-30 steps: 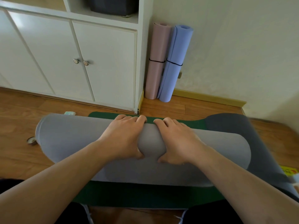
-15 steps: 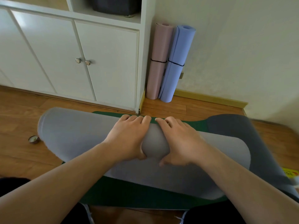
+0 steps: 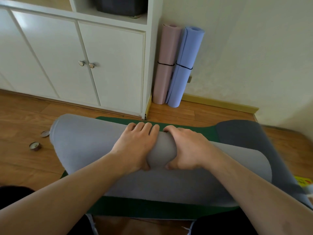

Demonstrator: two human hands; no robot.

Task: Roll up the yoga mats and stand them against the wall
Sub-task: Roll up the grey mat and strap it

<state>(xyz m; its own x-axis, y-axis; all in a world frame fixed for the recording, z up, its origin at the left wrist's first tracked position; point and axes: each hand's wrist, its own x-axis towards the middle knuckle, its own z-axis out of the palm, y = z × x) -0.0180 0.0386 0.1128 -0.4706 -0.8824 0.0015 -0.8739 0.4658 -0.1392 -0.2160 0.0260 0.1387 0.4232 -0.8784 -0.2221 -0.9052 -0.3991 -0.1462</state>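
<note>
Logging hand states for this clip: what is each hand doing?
Left hand: curled over the grey mat roll, gripping it.
Right hand: the same.

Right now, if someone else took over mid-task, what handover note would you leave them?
Left hand and right hand: both on top of the grey mat, fingers curled over its far side, thumbs on the near side.
Grey mat: rolled, lying across the green mat, which is flat on the floor.
Done: pink mat and blue mat are rolled, banded and standing in the corner by the cabinet.
Left: finish the grey roll, stand it by the wall, then roll and stand the green one.
</note>
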